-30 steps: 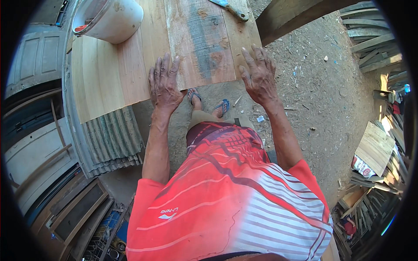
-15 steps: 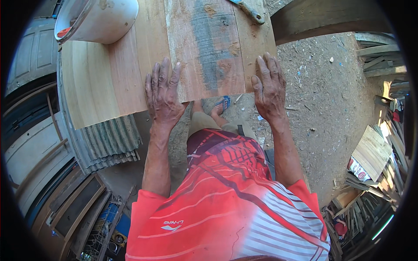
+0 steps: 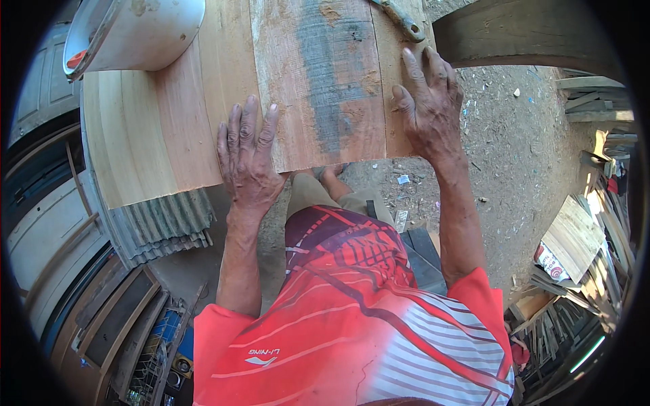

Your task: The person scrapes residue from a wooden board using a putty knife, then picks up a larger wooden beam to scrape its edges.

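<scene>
A weathered wooden board [image 3: 325, 81] with a grey stain down its middle lies on a stack of pale planks [image 3: 142, 135]. My left hand [image 3: 247, 159] rests flat on the near left corner of the board, fingers spread. My right hand [image 3: 430, 101] presses flat on the board's right edge, fingers pointing away from me. Neither hand holds anything. A metal hand tool [image 3: 399, 17] lies on the wood just beyond my right fingertips.
A white bucket [image 3: 135, 30] stands on the planks at the far left. Corrugated sheets [image 3: 166, 223] stick out under the planks. A thick timber beam [image 3: 521, 30] crosses at the upper right. Scrap wood [image 3: 575, 237] is piled on the dirt ground at right.
Both hands have slid forward along the board, away from my body, and the view has closed in on the wood. The hands stay flat on it.
</scene>
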Demonstrator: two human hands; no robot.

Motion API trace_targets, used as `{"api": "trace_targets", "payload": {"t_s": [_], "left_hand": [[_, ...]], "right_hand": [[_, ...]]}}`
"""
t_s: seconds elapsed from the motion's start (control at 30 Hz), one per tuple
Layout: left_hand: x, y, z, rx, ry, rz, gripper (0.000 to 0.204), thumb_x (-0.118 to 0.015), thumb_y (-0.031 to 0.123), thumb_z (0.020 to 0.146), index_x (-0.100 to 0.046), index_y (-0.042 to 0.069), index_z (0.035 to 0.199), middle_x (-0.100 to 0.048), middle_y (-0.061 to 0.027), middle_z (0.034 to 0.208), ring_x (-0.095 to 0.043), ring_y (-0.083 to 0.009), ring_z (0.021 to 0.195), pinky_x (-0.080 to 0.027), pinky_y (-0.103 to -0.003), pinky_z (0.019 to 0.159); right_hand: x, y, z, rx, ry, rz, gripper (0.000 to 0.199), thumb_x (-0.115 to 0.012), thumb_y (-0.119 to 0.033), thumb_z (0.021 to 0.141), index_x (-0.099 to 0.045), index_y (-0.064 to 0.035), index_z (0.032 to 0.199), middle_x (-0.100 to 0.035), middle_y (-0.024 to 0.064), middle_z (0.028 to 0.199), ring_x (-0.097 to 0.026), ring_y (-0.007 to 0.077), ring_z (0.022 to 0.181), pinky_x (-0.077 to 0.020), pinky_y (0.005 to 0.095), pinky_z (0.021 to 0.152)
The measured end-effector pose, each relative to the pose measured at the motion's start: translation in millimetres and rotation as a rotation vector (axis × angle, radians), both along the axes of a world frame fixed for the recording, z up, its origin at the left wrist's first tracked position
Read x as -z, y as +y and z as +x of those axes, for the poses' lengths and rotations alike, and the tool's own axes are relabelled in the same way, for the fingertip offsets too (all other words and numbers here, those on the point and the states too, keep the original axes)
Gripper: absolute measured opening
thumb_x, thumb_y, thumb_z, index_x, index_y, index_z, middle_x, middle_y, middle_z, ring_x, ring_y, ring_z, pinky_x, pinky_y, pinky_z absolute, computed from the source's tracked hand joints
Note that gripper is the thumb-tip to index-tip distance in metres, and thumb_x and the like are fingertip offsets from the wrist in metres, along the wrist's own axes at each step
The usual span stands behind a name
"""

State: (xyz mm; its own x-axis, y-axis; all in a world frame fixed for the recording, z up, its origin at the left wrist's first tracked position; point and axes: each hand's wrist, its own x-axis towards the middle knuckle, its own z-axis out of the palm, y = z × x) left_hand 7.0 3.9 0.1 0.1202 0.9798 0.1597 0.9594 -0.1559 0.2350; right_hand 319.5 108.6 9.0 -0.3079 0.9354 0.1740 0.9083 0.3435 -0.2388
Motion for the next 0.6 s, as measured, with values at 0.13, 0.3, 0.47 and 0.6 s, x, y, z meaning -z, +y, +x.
{"api": "trace_targets", "payload": {"t_s": [0.13,0.3,0.47,0.6], "left_hand": [[1.3,-1.2,-1.4,-0.003,0.041,-0.026,0.102,-0.074,0.077,0.082,-0.045,0.022,0.163,-0.039,-0.0114,0.17,-0.036,-0.0373,0.156,-0.026,-0.057,0.128],[2.8,-1.6,-3.0,-0.004,0.053,-0.034,0.103,-0.072,0.079,0.082,-0.044,0.023,0.163,-0.039,-0.0115,0.17,-0.036,-0.0377,0.156,-0.025,-0.057,0.128],[1.6,-1.6,-2.7,-0.003,0.049,-0.034,0.102,-0.073,0.077,0.082,-0.044,0.023,0.164,-0.039,-0.0117,0.17,-0.035,-0.0381,0.156,-0.025,-0.057,0.128],[-1.4,-0.8,-1.1,-0.009,0.032,-0.033,0.1,-0.075,0.074,0.082,-0.045,0.023,0.163,-0.04,-0.0123,0.17,-0.036,-0.0383,0.156,-0.025,-0.057,0.128]], "right_hand": [[8.2,-7.7,3.5,0.004,-0.014,0.023,0.066,-0.054,-0.052,0.108,-0.048,-0.0145,0.162,-0.036,0.0223,0.166,-0.033,0.0405,0.152,-0.0303,0.0552,0.119],[7.1,-9.5,4.3,-0.013,-0.088,0.008,0.068,-0.05,-0.054,0.109,-0.045,-0.0148,0.164,-0.033,0.023,0.169,-0.031,0.0421,0.153,-0.0292,0.0557,0.12],[5.0,-9.9,4.3,-0.008,-0.046,-0.02,0.067,-0.052,-0.051,0.109,-0.045,-0.0136,0.164,-0.033,0.0251,0.169,-0.031,0.0434,0.154,-0.0275,0.0554,0.123],[8.7,-7.8,7.0,-0.012,0.134,-0.009,0.063,-0.054,-0.045,0.109,-0.047,-0.0103,0.162,-0.036,0.0272,0.167,-0.032,0.0451,0.153,-0.0276,0.0549,0.125]]}}
